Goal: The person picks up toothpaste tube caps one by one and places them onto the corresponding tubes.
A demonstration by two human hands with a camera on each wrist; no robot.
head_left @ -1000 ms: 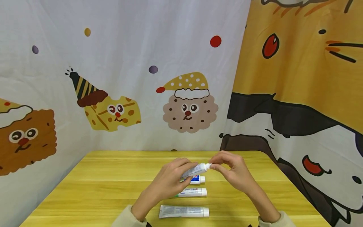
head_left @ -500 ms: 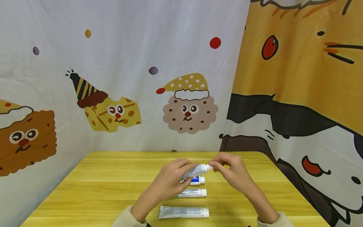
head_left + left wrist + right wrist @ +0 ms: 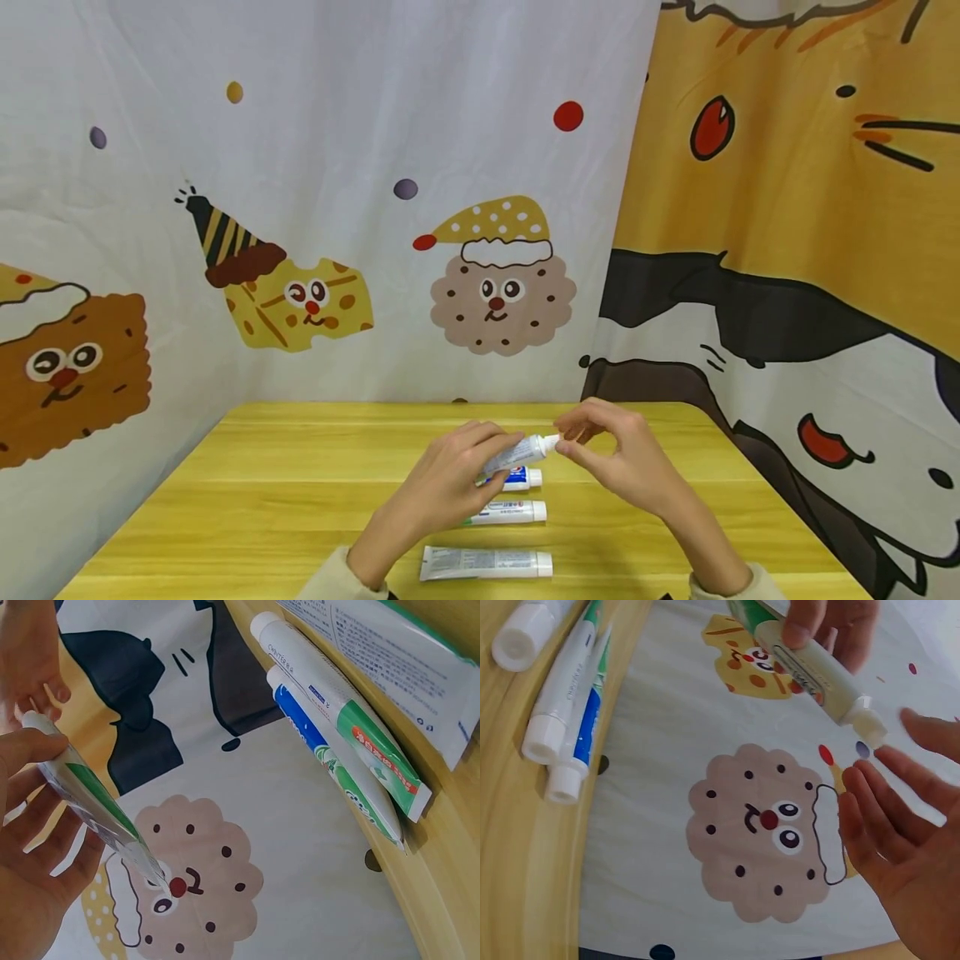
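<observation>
My left hand (image 3: 450,475) holds a white and green toothpaste tube (image 3: 522,452) above the table, tilted with its capped end up to the right. In the left wrist view the thumb lies over the tube (image 3: 96,801) near its cap, with the fingers behind. My right hand (image 3: 630,462) is at the white cap (image 3: 551,442). The right wrist view shows its thumb and fingers spread apart around the cap (image 3: 868,727); the index fingertip is close to it, and whether it touches I cannot tell. The cap sits on the tube's end.
Three more toothpaste tubes lie in a column on the wooden table (image 3: 300,500), caps to the right: a blue-labelled tube (image 3: 519,478), a white and green tube (image 3: 510,512) and a grey-white tube (image 3: 480,563) nearest me. A cartoon-printed curtain (image 3: 315,125) hangs behind.
My right thumb and fingers, earlier pinching the cap, have parted from each other a little. The left hand and its toothpaste tube stay almost where they were.
</observation>
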